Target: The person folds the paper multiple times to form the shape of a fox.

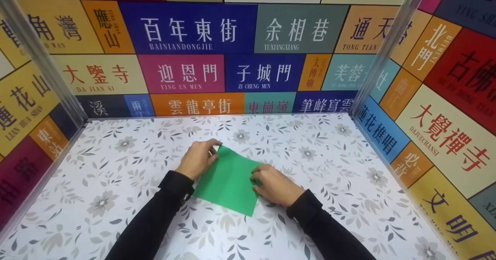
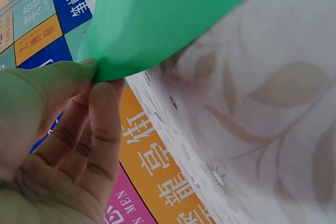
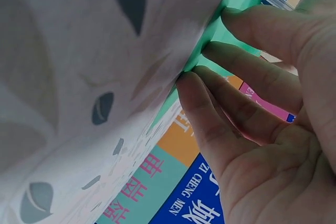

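A green sheet of paper lies at a slant on the flower-patterned table. My left hand pinches its far left corner between thumb and fingers. The left wrist view shows that part of the paper curving up off the table from the pinch of the left hand. At the right edge of the sheet is my right hand, its bent fingers touching the paper. In the right wrist view, thumb and fingertips of the right hand press separately along the green paper's edge, with a gap between them.
The white table has a grey and beige leaf print. Behind it stands a wall of coloured panels with Chinese lettering. Similar side walls rise at the left and right, joined by clear corner strips.
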`<state>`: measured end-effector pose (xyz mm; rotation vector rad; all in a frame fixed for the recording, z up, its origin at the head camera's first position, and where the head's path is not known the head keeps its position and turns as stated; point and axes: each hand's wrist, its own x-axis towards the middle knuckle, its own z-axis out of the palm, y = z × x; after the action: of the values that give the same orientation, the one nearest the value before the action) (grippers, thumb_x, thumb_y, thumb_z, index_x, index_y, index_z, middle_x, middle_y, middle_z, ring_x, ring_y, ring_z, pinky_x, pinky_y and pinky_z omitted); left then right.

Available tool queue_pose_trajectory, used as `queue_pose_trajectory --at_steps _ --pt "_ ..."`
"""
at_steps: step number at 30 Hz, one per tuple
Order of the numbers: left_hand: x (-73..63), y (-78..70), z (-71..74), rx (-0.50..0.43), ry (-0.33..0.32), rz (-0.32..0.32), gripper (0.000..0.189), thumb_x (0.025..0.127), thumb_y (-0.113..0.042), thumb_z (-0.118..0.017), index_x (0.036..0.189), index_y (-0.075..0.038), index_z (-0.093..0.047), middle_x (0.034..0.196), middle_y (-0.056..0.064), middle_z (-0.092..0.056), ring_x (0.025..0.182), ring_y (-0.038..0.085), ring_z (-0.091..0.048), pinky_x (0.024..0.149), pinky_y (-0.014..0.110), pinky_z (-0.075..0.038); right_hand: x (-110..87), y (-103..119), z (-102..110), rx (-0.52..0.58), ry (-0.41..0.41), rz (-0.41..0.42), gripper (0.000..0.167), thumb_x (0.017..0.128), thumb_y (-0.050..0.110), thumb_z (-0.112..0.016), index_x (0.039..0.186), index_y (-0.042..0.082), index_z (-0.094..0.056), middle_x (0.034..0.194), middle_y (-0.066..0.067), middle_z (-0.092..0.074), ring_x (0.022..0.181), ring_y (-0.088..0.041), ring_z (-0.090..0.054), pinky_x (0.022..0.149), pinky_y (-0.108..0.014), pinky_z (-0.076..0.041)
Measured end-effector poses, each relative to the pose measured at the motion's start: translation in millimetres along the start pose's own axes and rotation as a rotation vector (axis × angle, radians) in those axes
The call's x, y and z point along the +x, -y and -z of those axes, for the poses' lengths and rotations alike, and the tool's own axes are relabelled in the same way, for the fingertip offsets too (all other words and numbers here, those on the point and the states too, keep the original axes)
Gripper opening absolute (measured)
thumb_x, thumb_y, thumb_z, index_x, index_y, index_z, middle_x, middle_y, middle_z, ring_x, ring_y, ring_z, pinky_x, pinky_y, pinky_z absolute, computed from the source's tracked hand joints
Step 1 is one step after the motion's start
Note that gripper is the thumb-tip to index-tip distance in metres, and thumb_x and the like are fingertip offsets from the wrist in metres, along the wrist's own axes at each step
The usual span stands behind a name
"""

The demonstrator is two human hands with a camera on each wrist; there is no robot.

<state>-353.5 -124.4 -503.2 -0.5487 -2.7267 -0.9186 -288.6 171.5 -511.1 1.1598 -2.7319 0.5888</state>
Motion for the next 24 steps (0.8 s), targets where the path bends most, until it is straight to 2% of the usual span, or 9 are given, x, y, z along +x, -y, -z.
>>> queue_pose_trajectory --at_steps 4,9,14,20,24 --pt "-0.1 -0.9 -0.3 -0.011 -0.027 0.024 0.034 0.099 0.000 -0.089 0.131 0.000 -0.078 0.102 0.017 -0.088 0.095 0.037 -0.085 0.090 0.054 -0.070 0.2 1.9 0.7 0.003 -0.001 -0.010 0.019 0.098 0.000 -0.085 0.116 -0.006 -0.086 0.130 -0.028 -0.080 0.123 -0.047 -0.078 0.113 -0.056 -0.066" --pt "0.0 -4.0 -1.3 -0.007 -0.049 0.024 0.016 0.097 -0.002 -0.092 0.111 -0.001 -0.086 0.098 0.014 -0.089 0.092 0.033 -0.085 0.088 0.051 -0.071 -0.4 3.4 0.1 0.008 0.007 -0.033 0.019 0.098 0.001 -0.086 0.116 -0.006 -0.086 0.131 -0.028 -0.080 0.123 -0.048 -0.078 0.113 -0.057 -0.066" --pt "-5.9 -9.9 -1.9 -0.003 -0.070 -0.021 0.008 0.095 -0.002 -0.093 0.101 -0.003 -0.089 0.096 0.012 -0.088 0.086 0.028 -0.082 0.083 0.047 -0.071 -0.3 3.5 -0.8 0.021 0.004 -0.050 0.020 0.099 0.002 -0.087 0.117 -0.006 -0.086 0.131 -0.029 -0.080 0.124 -0.048 -0.077 0.113 -0.058 -0.066" --pt "-18.1 -21.7 -4.4 0.023 -0.095 -0.085 0.008 0.095 -0.003 -0.093 0.098 -0.008 -0.088 0.096 0.007 -0.088 0.083 0.027 -0.080 0.076 0.047 -0.069 0.2 3.7 -1.5 0.036 -0.010 -0.072 0.020 0.100 0.003 -0.087 0.117 -0.007 -0.086 0.129 -0.027 -0.080 0.122 -0.046 -0.078 0.111 -0.056 -0.067" --pt "-25.2 -28.6 -8.1 0.045 -0.102 -0.134 0.013 0.094 -0.001 -0.091 0.096 -0.013 -0.087 0.097 0.004 -0.088 0.087 0.027 -0.083 0.077 0.047 -0.070 -1.4 4.1 -1.6 0.029 -0.022 -0.089 0.019 0.099 0.003 -0.088 0.116 -0.007 -0.086 0.127 -0.024 -0.080 0.121 -0.045 -0.078 0.109 -0.055 -0.068"
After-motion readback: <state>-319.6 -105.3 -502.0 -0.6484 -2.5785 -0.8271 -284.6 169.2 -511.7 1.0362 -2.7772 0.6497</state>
